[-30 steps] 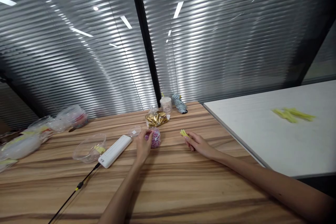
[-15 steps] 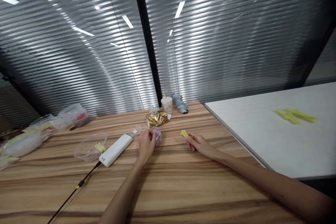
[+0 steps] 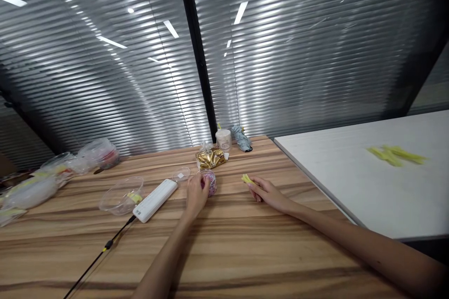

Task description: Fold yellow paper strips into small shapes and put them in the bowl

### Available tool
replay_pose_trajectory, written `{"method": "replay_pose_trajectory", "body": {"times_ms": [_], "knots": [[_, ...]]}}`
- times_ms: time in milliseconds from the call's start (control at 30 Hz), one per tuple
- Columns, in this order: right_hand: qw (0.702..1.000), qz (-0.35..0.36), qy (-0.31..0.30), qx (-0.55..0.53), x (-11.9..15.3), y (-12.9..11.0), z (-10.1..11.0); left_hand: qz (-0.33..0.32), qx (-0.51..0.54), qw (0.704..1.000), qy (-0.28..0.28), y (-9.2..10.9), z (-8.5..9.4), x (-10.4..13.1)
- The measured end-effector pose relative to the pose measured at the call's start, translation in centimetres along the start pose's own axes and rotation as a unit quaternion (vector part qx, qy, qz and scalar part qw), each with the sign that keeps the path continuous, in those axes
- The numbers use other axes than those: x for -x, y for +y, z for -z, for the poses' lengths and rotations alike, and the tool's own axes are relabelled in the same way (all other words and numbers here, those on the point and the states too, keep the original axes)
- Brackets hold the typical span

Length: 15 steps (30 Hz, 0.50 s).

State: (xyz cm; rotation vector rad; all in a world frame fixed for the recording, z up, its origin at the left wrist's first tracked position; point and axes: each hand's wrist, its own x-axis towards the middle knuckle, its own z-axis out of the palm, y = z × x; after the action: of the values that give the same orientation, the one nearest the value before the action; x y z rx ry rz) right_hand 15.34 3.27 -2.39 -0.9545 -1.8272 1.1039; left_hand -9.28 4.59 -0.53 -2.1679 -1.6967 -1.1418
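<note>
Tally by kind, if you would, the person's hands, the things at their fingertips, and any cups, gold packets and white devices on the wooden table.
Left hand and right hand: 2
Tub of pink-purple bits: 1
Yellow bundle: 1
Cup: 1
Gold packet: 1
White device: 1
Total: 7

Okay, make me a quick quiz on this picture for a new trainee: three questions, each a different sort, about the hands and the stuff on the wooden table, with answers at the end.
1. What does the right hand hold? A) a drink cup B) a yellow bundle C) a phone
2. True or false: the black cable runs to the white device.
3. Fill in the colour: the left hand is at a small round container, just in front of a ____ packet.

Key: 1. B; 2. true; 3. gold
</note>
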Motion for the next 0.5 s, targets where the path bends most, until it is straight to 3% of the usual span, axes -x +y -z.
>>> {"method": "replay_pose_trajectory", "body": {"times_ms": [500], "knots": [[1.0,0.006,-0.005,-0.007,0.0,0.15,0.01,0.018,0.061,0.998,0.008,0.09,0.39,-0.04]]}}
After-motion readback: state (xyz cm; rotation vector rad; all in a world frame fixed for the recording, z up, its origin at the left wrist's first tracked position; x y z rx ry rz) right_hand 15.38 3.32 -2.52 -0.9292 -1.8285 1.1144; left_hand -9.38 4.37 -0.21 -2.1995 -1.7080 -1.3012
